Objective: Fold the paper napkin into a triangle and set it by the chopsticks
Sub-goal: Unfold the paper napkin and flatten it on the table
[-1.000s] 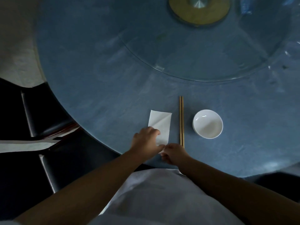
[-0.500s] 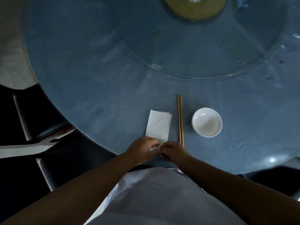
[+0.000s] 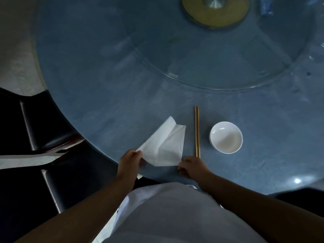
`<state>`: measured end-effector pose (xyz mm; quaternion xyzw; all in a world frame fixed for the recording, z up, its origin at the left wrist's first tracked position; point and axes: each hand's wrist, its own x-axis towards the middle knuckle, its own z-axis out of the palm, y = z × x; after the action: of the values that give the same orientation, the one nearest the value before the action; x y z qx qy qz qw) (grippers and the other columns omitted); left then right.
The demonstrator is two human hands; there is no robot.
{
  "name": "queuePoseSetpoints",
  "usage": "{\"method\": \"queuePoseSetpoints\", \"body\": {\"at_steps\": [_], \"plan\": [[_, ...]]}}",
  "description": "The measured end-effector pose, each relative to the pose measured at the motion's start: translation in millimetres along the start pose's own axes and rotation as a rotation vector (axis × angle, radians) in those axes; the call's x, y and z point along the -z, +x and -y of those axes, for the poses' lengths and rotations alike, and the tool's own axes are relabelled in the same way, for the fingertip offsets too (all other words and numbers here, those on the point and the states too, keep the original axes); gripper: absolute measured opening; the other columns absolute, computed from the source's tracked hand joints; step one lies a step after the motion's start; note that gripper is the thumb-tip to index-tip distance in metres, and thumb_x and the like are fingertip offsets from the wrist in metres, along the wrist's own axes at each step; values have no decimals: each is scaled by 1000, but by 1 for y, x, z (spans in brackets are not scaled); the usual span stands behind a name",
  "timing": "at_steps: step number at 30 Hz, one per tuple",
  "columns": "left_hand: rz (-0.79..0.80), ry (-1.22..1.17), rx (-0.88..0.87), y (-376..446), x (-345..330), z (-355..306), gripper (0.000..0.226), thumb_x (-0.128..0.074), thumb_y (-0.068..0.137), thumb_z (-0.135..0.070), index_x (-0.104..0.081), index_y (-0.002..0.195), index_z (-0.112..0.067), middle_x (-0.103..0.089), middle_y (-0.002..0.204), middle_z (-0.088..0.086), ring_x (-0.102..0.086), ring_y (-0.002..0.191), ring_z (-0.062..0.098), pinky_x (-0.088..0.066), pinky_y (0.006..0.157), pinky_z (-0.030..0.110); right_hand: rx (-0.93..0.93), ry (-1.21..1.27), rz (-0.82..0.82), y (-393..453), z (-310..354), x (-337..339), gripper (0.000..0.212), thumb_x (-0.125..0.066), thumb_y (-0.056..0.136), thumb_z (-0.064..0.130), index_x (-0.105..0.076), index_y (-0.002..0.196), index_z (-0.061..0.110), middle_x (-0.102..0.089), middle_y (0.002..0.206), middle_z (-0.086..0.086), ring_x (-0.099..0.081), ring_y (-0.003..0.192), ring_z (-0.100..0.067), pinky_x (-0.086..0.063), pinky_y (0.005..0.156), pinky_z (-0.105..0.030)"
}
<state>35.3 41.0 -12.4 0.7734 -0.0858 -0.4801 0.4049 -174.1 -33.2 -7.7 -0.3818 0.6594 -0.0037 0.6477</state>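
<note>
Plainly, we were in the unfolding-and-refolding part of the job, not yet at the setting down. The paper napkin (image 3: 165, 146) lay at the near edge of the blue table (image 3: 105, 85), just left of the chopsticks (image 3: 197, 132) and apart from them by a narrow strip of tabletop. Our left hand (image 3: 128, 163) had its fingers closed in a pinch on the napkin's near left corner, lifting a flap that rose away toward the far left, so the sheet showed two layers spread apart, not one flat shape. Our right hand (image 3: 192, 166) sat at the napkin's near right corner, close beside the near tips of the chopsticks; its fingers were curled in, and they seemed to press or nip that corner, though we could not tell whether they truly gripped the paper or only held it down.

The white bowl (image 3: 226, 137) stood to the right of the chopsticks, well clear of the work. Beyond it lay the glass turntable (image 3: 228, 58).

As we judged it, no clean triangle had been formed yet. The next move called for carrying the lifted corner across to meet the opposite one, keeping the right corner anchored so the thin paper did not slide, then pressing a crease along the diagonal. Only after that would the napkin need nudging parallel to the chopsticks.
</note>
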Motion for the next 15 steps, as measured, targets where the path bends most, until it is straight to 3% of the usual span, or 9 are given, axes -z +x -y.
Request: {"method": "queuePoseSetpoints", "body": {"at_steps": [4,7,9,12,15], "plan": [[8,-283,238,-1,21,18,18,-57,87,-14,-67,72,-19,-72,80,14,-72,78,29,-50,49,25,-6,-21,-26,-1,0,-1,23,-64,79,7,-63,56,11,-61,67,-17,-55,65,-25,-43,64,-36],[53,-338,306,3,29,25,9,-57,85,-19,-66,88,-18,-75,91,13,-72,87,27,-50,61,29,-51,172,-33,3,8,-3,30,-59,83,5,-52,57,17,-64,85,-20,-57,77,-27,-43,70,-37],[82,-341,329,7,30,24,10,-57,87,-24,-65,93,-21,-76,93,8,-72,88,25,-48,70,34,-71,207,-9,-1,14,2,32,-55,88,7,-45,61,23,-64,92,-13,-60,85,-24,-46,77,-34],[102,-262,330,10,28,16,12,-58,89,-26,-62,98,-20,-76,90,5,-73,83,23,-47,69,34,-60,212,1,-6,20,-3,19,-58,89,9,-57,71,15,-59,71,-5,-57,68,-19,-49,72,-35],[174,-95,326,11,28,3,14,-59,89,-28,-61,100,-20,-75,92,6,-73,80,21,-47,65,31,-109,246,10,-1,19,-7,32,-57,83,0,-46,56,13,-40,49,-3,-36,48,-15,-28,48,-27]]}}
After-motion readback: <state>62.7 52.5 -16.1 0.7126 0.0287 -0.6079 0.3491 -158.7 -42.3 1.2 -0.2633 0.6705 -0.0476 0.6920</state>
